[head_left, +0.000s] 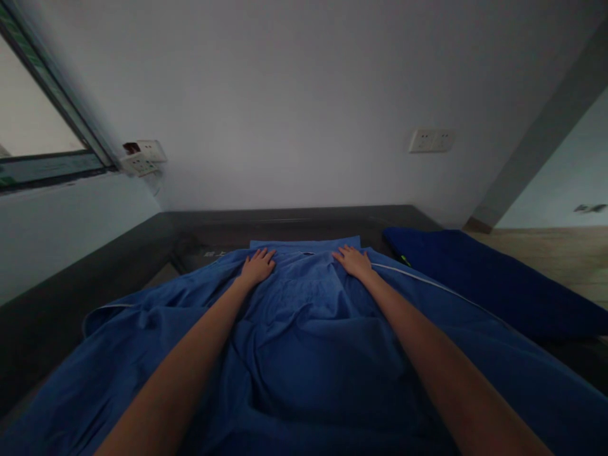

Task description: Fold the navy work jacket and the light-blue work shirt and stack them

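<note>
A blue work jacket [304, 354] with pale piping lies spread out before me, its collar [306, 244] at the far end. Wrinkles run across its middle and lower part. My left hand [258, 266] rests flat on the cloth left of centre, just below the collar, fingers spread. On the other side my right hand [352, 260] lies palm down near the right shoulder, its fingers also apart. Neither hand grips anything. Both forearms cover parts of the jacket.
A darker blue folded cloth [456, 272] lies to the right. Beneath is a dark surface [209, 227] against a pale wall [294, 107]. Sockets [431, 140] sit on the wall, with more sockets [145, 158] by the window frame [52, 88]. Wooden flooring [555, 253] shows at right.
</note>
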The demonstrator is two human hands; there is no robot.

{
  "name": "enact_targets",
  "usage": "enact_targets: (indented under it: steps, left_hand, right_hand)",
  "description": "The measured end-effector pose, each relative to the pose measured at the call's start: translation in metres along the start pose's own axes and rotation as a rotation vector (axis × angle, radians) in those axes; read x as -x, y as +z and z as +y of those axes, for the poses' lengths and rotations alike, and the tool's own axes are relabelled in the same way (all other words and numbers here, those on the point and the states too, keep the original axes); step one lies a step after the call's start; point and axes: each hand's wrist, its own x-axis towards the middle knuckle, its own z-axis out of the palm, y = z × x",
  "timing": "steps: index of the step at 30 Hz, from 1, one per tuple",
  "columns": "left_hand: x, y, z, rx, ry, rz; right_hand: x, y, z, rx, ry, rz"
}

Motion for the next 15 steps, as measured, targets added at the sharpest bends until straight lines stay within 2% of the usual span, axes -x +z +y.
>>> enact_targets:
  steps: [15]
  left_hand:
    - [-0.041, 0.005, 0.000, 0.028, 0.006, 0.074]
  right_hand:
    - [-0.035, 0.011, 0.005, 0.017, 0.034, 0.087]
